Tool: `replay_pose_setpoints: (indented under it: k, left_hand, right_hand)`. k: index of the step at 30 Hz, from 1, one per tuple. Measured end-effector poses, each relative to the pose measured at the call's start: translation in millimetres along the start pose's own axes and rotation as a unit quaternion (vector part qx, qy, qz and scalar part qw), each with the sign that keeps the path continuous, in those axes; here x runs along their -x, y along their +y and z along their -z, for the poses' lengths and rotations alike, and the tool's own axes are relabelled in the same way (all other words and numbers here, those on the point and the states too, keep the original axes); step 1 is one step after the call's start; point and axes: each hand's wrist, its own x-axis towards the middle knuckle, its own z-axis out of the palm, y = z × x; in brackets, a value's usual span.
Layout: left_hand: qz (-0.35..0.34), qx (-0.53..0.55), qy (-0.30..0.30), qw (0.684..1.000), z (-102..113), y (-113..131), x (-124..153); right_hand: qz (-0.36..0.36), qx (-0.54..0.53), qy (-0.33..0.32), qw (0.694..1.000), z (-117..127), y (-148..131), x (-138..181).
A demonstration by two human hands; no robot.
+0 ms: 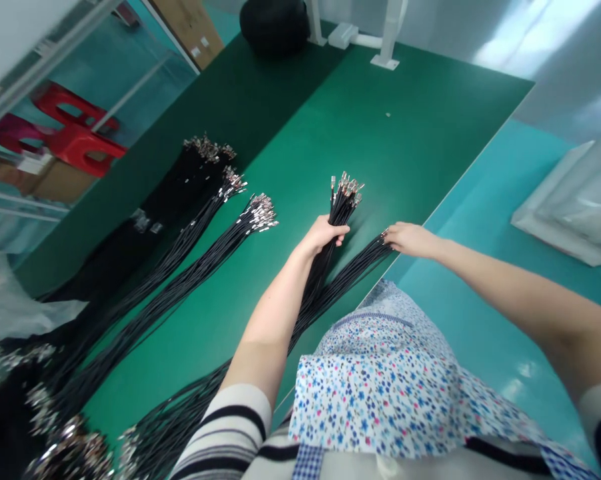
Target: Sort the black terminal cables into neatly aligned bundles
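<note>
Left hand [324,233] is wrapped tight around a bundle of thin black wires with metal terminals [341,200]. Right hand [409,239] covers a second flat wire bunch [353,267], honestly can't tell its grip; lower ends hidden behind the floral apron [380,387].

bench [380,133]: green mat surface
red stools [73,133]: beyond bench's left edge
black round object [274,25]: far end of bench
white plastic sheet [575,200]: on teal floor, right
</note>
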Motion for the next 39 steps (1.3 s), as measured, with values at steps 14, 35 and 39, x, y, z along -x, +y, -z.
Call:
replay_pose_setpoints:
  k: [14, 35, 39]
  left_hand:
    - [0.026, 0.029, -0.031, 0.999, 3.1, -2.3, -3.2]
    - [0.059, 0.094, -0.083, 0.99, 14.4, 11.1, 7.6]
    - [0.038, 0.053, -0.043, 0.997, 10.8, 11.4, 7.0]
  right_hand:
    - [0.125, 0.101, 0.089, 0.983, 56.1, -17.7, -24.2]
    - [-0.122, -0.605, 0.171, 0.768, 90.5, -42.0, -78.9]
    - [-0.114, -0.604, 0.177, 0.769, 89.0, -42.0, -85.6]
